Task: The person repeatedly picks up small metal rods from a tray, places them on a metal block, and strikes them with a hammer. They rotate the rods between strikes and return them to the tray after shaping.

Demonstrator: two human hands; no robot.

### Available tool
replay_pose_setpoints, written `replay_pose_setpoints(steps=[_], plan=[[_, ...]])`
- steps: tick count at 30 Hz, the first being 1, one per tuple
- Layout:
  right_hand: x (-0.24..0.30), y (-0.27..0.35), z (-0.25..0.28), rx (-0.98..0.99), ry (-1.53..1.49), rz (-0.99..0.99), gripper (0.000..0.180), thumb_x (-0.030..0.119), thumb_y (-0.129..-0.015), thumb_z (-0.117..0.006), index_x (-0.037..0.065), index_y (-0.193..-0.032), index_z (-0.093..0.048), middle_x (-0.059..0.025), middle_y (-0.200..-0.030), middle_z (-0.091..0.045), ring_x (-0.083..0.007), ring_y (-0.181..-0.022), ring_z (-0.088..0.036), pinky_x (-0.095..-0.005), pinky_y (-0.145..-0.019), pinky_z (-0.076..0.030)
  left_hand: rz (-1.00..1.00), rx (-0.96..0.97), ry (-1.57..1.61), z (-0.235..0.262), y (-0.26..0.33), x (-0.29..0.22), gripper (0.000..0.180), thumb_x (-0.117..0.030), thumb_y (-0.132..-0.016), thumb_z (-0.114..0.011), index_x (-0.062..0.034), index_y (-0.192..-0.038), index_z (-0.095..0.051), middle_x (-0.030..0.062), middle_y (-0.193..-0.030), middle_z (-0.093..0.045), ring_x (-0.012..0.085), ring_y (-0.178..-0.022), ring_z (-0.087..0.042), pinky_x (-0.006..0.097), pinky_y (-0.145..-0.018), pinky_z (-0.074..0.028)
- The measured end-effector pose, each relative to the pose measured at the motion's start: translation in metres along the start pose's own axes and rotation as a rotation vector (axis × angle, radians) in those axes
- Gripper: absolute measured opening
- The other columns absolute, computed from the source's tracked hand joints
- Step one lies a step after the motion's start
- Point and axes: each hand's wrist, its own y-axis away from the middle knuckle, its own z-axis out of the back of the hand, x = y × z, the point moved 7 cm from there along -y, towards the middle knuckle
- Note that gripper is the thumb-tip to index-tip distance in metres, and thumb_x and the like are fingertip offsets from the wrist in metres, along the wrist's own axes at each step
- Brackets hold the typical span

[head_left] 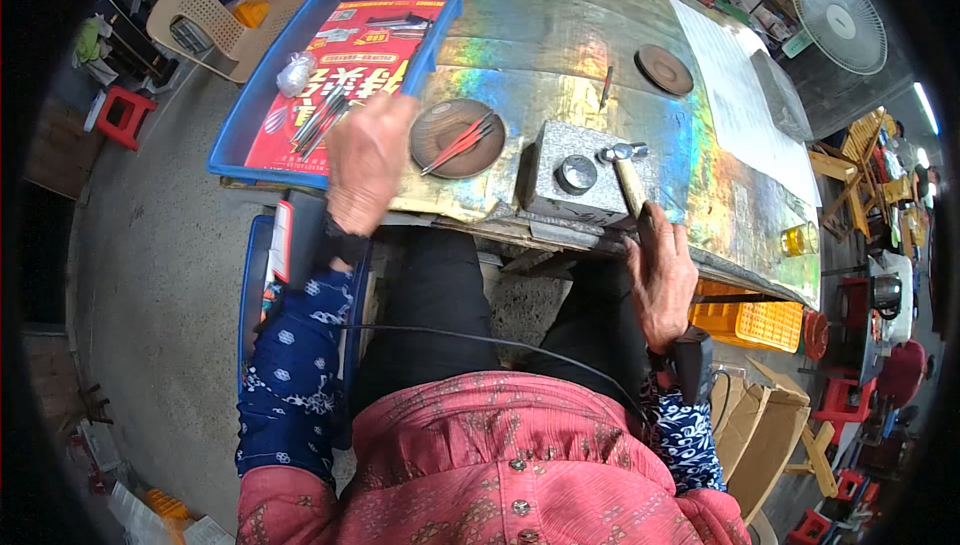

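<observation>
Pink patterned blouse [450, 465] filled the space nearest me, then a thin black cable [430, 329] crossed my lap; an abrupt reach could have pulled it taut. My right grip [663, 280] was wrapped around the handle of a hammer [630, 185], whose head lay over the grey block [556, 145] at the near edge of the tabletop [520, 40]. Had my fingers slackened, the hammer might have tipped toward my knees; a sideways sweep could have knocked the round dark piece [576, 174] off the block. My left grip [372, 160], between the blue tray [445, 20] and a brown dish [430, 125], was blurred, so I couldn't tell whether it held anything. A careless wrist there might have spilled the dish's red-and-black slim pieces [462, 144] or scattered the tray's thin rods [322, 123]. Farther off, a dark stick [606, 88] lay loose, liable to roll if bumped.
</observation>
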Motion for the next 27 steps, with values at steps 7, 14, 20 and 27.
replay_pose_setpoints(steps=[7,14,20,27], plan=[[-0.004,-0.009,0.017,0.017,-0.138,-0.068,0.039,0.017,-0.088,-0.065,0.005,-0.123,-0.055,-0.0196,-0.097,-0.055,-0.0381,-0.08,-0.06,-0.0439,-0.066,-0.048,0.099,0.443,-0.313,-0.041,0.003,0.095,0.01,-0.008,-0.079,-0.063,-0.0047,-0.087,-0.069,0.0206,-0.078,-0.066,0.0379,-0.077,-0.066,0.047,-0.065,-0.051],[-0.022,-0.016,0.029,-0.083,-0.142,-0.013,0.028,0.018,-0.087,-0.067,0.003,-0.11,-0.062,-0.0163,-0.088,-0.058,-0.0333,-0.073,-0.061,-0.0404,-0.065,-0.048,0.044,0.498,-0.322,-0.078,0.008,0.126,0.011,-0.003,-0.083,-0.052,0.003,-0.078,-0.06,0.0262,-0.081,-0.064,0.0435,-0.078,-0.064,0.053,-0.063,-0.049],[-0.08,-0.035,0.03,-0.044,-0.062,-0.138,0.022,0.016,-0.088,-0.065,0.0,-0.102,-0.065,-0.017,-0.083,-0.061,-0.0337,-0.07,-0.06,-0.0406,-0.063,-0.047,0.015,0.505,-0.205,-0.074,0.01,0.125,0.01,0.0,-0.074,-0.066,0.0035,-0.081,-0.06,0.0268,-0.081,-0.063,0.045,-0.079,-0.062,0.052,-0.065,-0.049],[-0.139,-0.058,0.011,-0.008,0.09,-0.172,0.018,0.014,-0.085,-0.065,0.003,-0.1,-0.068,-0.0159,-0.086,-0.063,-0.0332,-0.076,-0.063,-0.0402,-0.068,-0.049,0.114,0.341,-0.116,-0.055,-0.002,0.119,0.011,-0.005,-0.083,-0.059,0.0037,-0.089,-0.056,0.0279,-0.077,-0.061,0.0455,-0.074,-0.061,0.05,-0.062,-0.046]])
